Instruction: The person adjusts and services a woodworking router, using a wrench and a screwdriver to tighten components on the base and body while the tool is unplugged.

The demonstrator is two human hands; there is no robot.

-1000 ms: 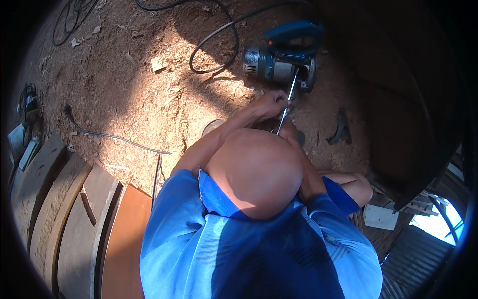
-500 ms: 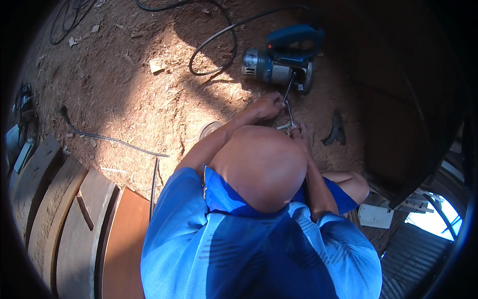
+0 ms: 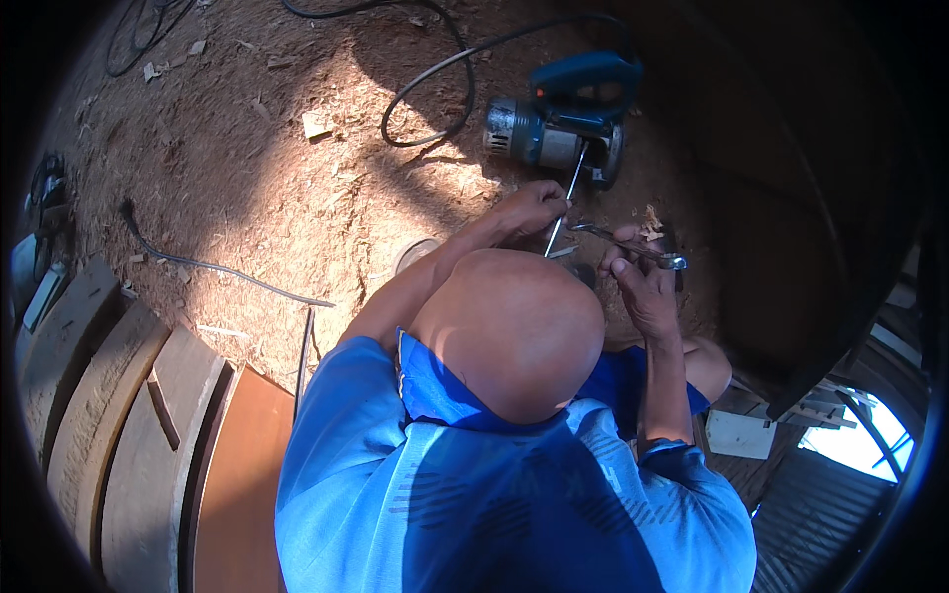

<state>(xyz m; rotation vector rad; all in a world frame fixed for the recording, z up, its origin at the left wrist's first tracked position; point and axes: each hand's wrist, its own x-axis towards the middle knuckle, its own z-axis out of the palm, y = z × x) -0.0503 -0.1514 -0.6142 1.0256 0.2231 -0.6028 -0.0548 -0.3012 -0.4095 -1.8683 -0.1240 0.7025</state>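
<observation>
Down on the sawdust-strewn ground, just past the blue-shirted shoulders, the right hand (image 3: 643, 287) is closed around a metal spanner (image 3: 633, 244), its ring end poking right. The left hand (image 3: 532, 206) grips a thin metal rod (image 3: 565, 198), slanting up towards the blue circular saw (image 3: 568, 124) lying beyond. A black cable (image 3: 435, 89) loops away behind it.

Metal tools, plastic casing, rough wood and dusty ground

The thin rod (image 3: 565, 203) in the left hand (image 3: 532, 208) and the wrench (image 3: 633, 247) in the right hand (image 3: 643, 287) are bare, shiny metal. The power saw (image 3: 563, 124) at the far side has a glossy blue plastic housing and a dull grey metal motor body. The ground (image 3: 257, 188) is matt, gritty sawdust. The planks (image 3: 119, 415) at the near left are rough, weathered wood. The shirt (image 3: 474, 494) is smooth blue cloth.
</observation>
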